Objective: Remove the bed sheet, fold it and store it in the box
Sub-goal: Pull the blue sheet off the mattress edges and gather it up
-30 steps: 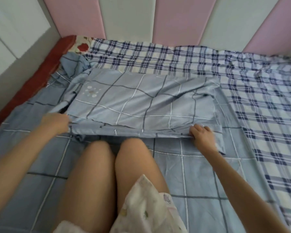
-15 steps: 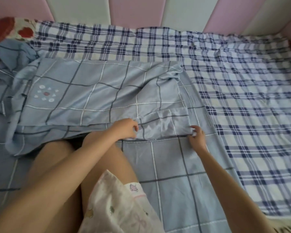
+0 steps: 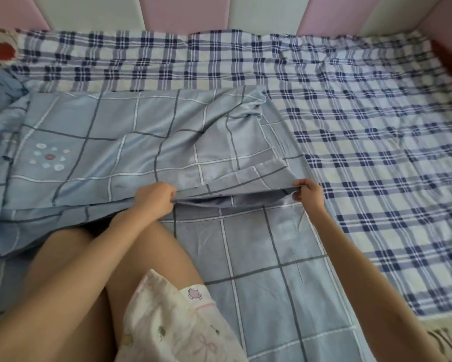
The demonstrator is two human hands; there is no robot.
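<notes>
The light blue checked bed sheet (image 3: 130,142) lies half folded over itself across the bed, its folded layer reaching from the left edge to the middle. My left hand (image 3: 154,195) grips the near edge of the folded layer just above my knees. My right hand (image 3: 307,192) pinches the same edge at its right corner, lifted a little off the lower layer so a dark gap shows between the layers. The lower part of the sheet (image 3: 261,257) spreads under my legs. No box is in view.
A navy-and-white plaid cover (image 3: 376,131) lies under the sheet, bare at the back and right. Padded pink and white wall panels (image 3: 183,11) close the far side. A floral pillow corner (image 3: 0,49) shows at the back left. My bare legs (image 3: 94,270) lie on the sheet.
My left hand slid right along the fold edge from the far left to the middle. Both hands now lift the edge's right part, and the view turned right.
</notes>
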